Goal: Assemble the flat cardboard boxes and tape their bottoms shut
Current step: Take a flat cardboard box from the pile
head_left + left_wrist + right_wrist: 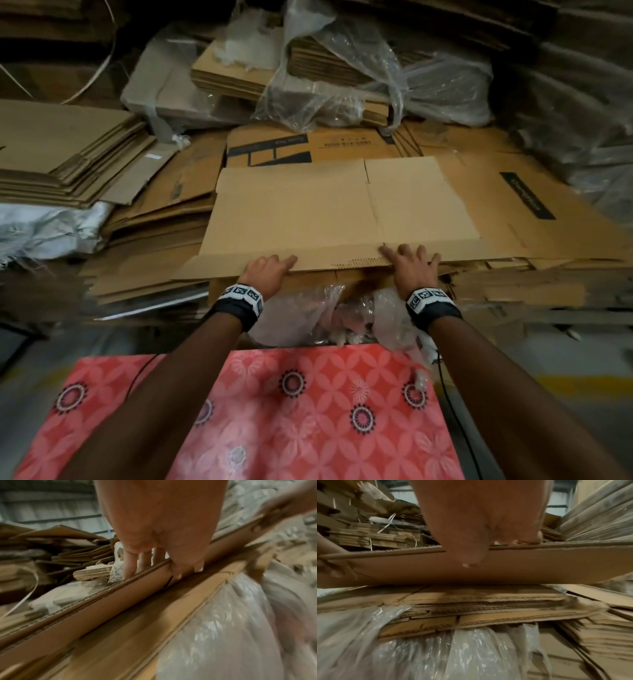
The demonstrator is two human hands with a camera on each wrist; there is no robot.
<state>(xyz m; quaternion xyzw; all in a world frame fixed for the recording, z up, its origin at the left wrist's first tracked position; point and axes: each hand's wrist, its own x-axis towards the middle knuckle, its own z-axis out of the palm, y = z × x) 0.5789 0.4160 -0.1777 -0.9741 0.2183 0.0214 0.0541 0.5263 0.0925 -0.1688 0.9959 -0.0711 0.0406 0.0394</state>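
A plain flat cardboard box (329, 209) lies on top of a stack of flattened boxes (479, 270) in front of me. My left hand (270, 270) grips its near edge, fingers on top and thumb underneath, as the left wrist view shows at the flat box edge (102, 601) held by my left hand (164, 561). My right hand (412, 263) grips the same near edge further right. In the right wrist view, the thumb of my right hand (471, 559) is under the flat box (505, 569), whose edge is raised off the stack (488, 604).
More flattened cardboard piles (68, 161) lie at the left and back, some under clear plastic wrap (359, 78). Crumpled plastic (325, 315) hangs below the stack's front. A pink patterned cloth surface (291, 411) is just below my arms.
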